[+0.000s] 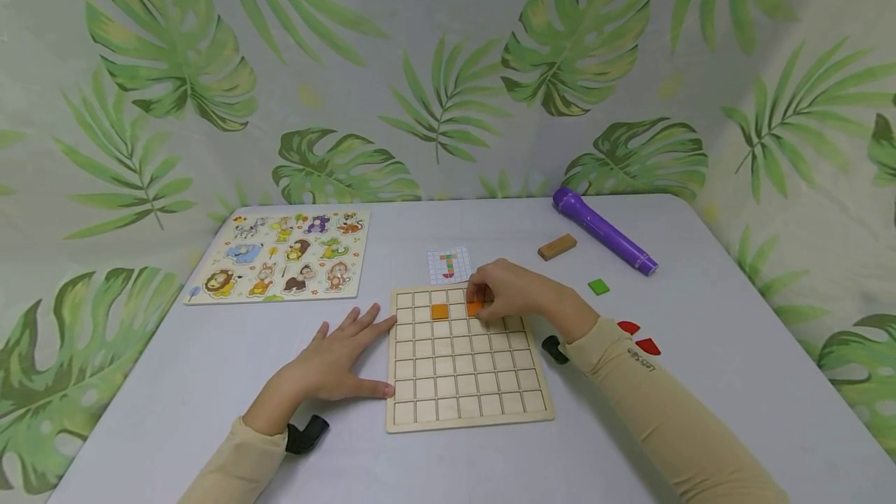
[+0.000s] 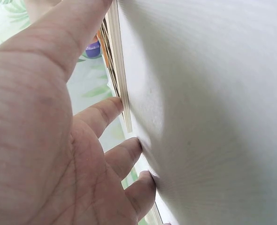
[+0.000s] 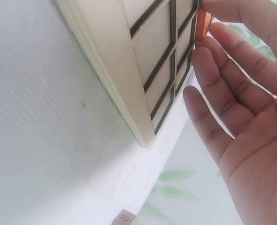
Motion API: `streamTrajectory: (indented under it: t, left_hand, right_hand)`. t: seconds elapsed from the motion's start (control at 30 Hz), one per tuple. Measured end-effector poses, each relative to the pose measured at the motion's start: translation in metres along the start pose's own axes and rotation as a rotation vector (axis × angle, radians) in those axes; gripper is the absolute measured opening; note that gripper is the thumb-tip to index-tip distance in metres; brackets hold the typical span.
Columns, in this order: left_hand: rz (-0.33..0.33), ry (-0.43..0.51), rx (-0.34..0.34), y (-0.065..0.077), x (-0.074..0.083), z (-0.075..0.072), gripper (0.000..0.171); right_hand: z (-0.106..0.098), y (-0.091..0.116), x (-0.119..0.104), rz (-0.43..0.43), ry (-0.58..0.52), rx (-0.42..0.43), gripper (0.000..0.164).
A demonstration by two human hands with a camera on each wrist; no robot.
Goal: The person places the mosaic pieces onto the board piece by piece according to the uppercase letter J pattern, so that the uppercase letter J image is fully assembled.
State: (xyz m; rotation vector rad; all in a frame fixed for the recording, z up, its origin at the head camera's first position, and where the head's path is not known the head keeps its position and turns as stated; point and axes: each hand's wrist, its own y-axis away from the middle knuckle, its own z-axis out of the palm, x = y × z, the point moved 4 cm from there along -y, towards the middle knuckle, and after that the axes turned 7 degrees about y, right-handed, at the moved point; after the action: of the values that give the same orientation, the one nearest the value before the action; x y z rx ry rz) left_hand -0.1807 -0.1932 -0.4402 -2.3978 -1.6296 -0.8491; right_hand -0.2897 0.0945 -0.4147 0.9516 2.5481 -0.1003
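A wooden board [image 1: 469, 421] marked out in square cells lies in the middle of the table. One orange square tile [image 1: 439, 311] sits in a cell of its upper part. My right hand [image 1: 514, 292] is over the upper right part of the board, pinching a second orange tile [image 3: 203, 23] between thumb and fingers at a cell. My left hand [image 1: 336, 360] rests with spread fingers at the board's left side, thumb and index fingertip at its edge. Just behind the board lies a small pattern card [image 1: 448, 265] showing a coloured figure on a grid.
An animal puzzle board [image 1: 276, 259] lies at the back left. On the right are a purple microphone [image 1: 605, 232], a small wooden block [image 1: 557, 247], a green square tile [image 1: 598, 286] and red rounded pieces [image 1: 648, 346], partly near the right sleeve.
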Motion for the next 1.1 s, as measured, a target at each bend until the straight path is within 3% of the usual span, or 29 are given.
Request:
streamTrajectory:
  t: [0.6,1.1]
  left_hand:
    - [-0.008,-0.001,-0.003,0.0,-0.002,0.001,0.111]
    - [-0.005,0.006,0.001,0.001,0.0,0.0,0.11]
  right_hand:
    - [-0.003,0.004,0.003,0.004,0.036,-0.008,0.016]
    - [-0.021,0.034,0.026,0.135,0.02,0.031,0.02]
